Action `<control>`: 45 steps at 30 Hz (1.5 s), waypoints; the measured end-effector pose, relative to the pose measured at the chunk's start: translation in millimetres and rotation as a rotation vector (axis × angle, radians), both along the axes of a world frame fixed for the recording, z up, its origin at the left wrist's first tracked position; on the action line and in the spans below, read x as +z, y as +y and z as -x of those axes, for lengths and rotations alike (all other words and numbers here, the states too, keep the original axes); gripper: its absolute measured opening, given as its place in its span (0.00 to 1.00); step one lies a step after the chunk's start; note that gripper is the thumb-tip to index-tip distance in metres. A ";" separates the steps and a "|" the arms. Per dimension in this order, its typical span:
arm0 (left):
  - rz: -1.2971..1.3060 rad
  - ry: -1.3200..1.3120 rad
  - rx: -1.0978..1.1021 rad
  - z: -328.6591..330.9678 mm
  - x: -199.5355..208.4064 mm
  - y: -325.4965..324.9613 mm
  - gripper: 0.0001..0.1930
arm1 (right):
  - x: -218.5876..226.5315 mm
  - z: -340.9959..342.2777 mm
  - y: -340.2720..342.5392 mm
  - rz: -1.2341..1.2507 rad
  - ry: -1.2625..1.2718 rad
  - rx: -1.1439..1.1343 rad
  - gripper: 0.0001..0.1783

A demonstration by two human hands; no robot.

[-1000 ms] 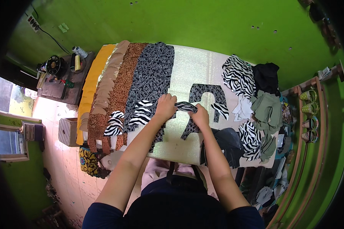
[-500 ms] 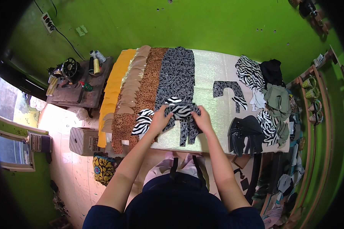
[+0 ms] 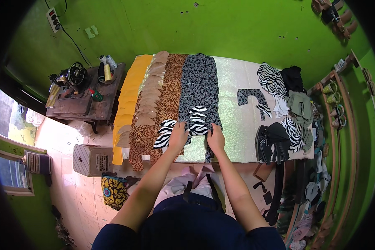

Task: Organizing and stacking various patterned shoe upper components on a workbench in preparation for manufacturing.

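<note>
A zebra-striped fabric piece (image 3: 198, 121) lies on the grey patterned cloth strip (image 3: 199, 83) near the front edge of the tabletop (image 3: 237, 137). The left hand (image 3: 178, 136) presses flat on its left edge, and the right hand (image 3: 216, 137) presses flat on its right edge, both with fingers extended, gripping nothing. A second zebra piece (image 3: 165, 133) lies just left, touching the leopard-print strip (image 3: 168, 96).

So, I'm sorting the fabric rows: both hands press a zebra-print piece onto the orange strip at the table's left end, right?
Not quite. In the head view the left hand and right hand press the zebra-print piece onto the grey patterned strip, not the orange strip.
</note>
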State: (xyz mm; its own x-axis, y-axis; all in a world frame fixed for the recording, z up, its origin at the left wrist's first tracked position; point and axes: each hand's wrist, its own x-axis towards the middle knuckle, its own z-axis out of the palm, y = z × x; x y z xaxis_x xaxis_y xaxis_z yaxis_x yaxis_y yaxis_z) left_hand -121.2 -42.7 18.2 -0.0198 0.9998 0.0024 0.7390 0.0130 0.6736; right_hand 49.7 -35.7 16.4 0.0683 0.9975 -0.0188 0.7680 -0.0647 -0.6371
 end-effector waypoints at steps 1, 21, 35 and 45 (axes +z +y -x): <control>0.035 0.043 0.012 -1.9 1.8 0.0 0.21 | -0.8 -0.6 0.3 0.032 -0.030 0.000 0.22; -0.209 0.571 -0.254 -27.6 -22.5 -25.3 0.26 | -27.6 0.7 -21.9 -0.309 -0.357 0.314 0.24; -0.146 0.167 -0.161 -193.4 7.7 142.0 0.13 | 0.3 -231.5 165.1 -0.297 -0.256 -0.108 0.25; -0.172 0.236 -0.207 -261.8 -10.5 191.6 0.24 | -3.2 -256.6 222.1 0.094 -0.153 -0.030 0.27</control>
